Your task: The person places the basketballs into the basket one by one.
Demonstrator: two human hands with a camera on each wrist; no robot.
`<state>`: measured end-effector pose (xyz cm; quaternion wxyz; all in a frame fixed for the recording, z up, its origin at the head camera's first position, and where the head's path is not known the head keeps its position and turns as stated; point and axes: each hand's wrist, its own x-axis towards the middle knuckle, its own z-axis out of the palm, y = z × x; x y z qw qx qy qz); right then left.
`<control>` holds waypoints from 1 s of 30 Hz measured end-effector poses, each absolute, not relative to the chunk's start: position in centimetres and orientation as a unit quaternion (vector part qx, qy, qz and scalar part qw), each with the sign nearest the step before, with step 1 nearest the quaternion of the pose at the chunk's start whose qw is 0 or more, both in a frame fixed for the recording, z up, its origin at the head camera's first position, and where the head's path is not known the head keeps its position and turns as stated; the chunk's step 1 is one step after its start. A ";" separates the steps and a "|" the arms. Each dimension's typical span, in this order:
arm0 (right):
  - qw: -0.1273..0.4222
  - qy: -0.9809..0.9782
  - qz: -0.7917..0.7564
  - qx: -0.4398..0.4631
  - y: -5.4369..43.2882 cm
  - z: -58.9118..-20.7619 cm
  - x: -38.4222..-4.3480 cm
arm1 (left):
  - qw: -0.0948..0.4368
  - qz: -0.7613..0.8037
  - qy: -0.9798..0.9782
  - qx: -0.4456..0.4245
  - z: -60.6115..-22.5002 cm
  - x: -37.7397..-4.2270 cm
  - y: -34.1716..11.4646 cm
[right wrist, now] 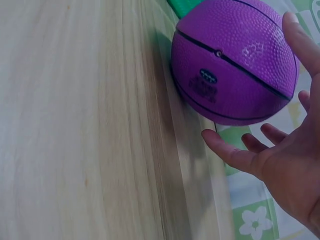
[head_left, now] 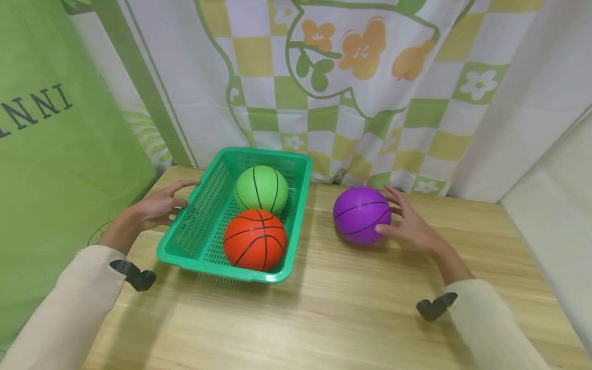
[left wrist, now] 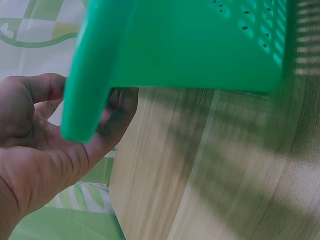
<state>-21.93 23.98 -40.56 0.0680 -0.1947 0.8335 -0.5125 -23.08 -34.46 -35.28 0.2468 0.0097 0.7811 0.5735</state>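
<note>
A green plastic basket (head_left: pixel 301 205) stands on the left part of the table, holding a light green ball (head_left: pixel 261 187) and an orange-red ball (head_left: pixel 255 241), both with black basketball lines. My left hand (head_left: pixel 159 206) grips the basket's left rim; in the left wrist view the rim passes between the fingers of this hand (left wrist: pixel 55 135). To the right of the basket a purple ball (head_left: pixel 362 215) rests on the table. My right hand (head_left: pixel 410 223) is at its right side, fingers spread. In the right wrist view a gap shows between the purple ball (right wrist: pixel 235 65) and most fingers.
The wooden table (head_left: pixel 324 318) ends at a patterned curtain (head_left: pixel 337 108) behind. A green cloth with letters (head_left: pixel 55 180) hangs on the left, and a pale wall (head_left: pixel 550 180) borders the right. Each wrist wears a black strap with a small camera (head_left: pixel 141 280).
</note>
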 end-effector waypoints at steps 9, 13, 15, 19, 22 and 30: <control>0.087 0.823 -0.528 -0.189 23.0 -40.6 -22.2 | 0.246 0.575 0.780 0.016 -35.3 -22.9 -34.3; 0.088 0.826 -0.526 -0.185 22.7 -40.6 -22.2 | 0.247 0.577 0.778 0.018 -35.4 -23.0 -34.3; 0.088 0.826 -0.524 -0.185 22.5 -40.6 -22.3 | 0.247 0.577 0.778 0.017 -35.5 -23.0 -34.4; 0.090 0.828 -0.524 -0.182 22.3 -40.5 -22.3 | 0.248 0.578 0.777 0.017 -35.4 -23.1 -34.5; 0.088 0.830 -0.520 -0.180 22.2 -40.4 -22.3 | 0.248 0.579 0.777 0.017 -35.3 -23.0 -34.5; 0.057 0.843 -0.497 -0.200 21.9 -40.7 -22.7 | 0.247 0.581 0.775 0.017 -35.3 -23.0 -34.6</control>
